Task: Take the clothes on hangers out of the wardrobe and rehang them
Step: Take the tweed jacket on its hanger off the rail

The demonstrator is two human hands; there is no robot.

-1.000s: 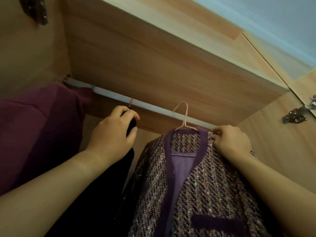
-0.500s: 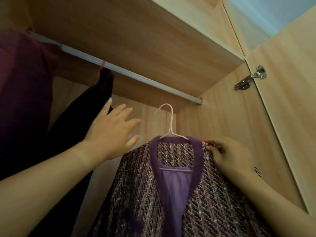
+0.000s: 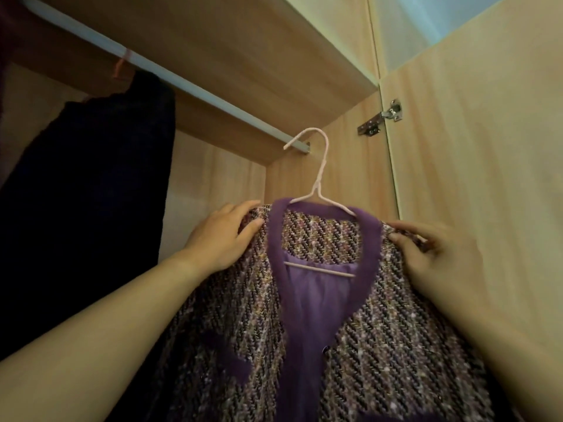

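Note:
A purple tweed jacket (image 3: 350, 336) with a purple collar hangs on a pale pink wire hanger (image 3: 320, 190), held up in front of the open wardrobe. The hanger's hook sits below and in front of the right end of the silver rail (image 3: 195, 88), not on it. My left hand (image 3: 222, 236) grips the jacket's left shoulder. My right hand (image 3: 438, 254) grips its right shoulder. Both thumbs press on the fabric.
A dark garment (image 3: 100, 184) hangs from the rail on an orange hook (image 3: 122, 60) at the left. A wooden shelf (image 3: 243, 50) runs above the rail. The wardrobe side panel and the open door with a metal hinge (image 3: 380, 117) stand to the right.
The jacket came off the rail and moved right and toward me. My left hand left the dark garment and took hold of the jacket's left shoulder. My right hand kept its grip.

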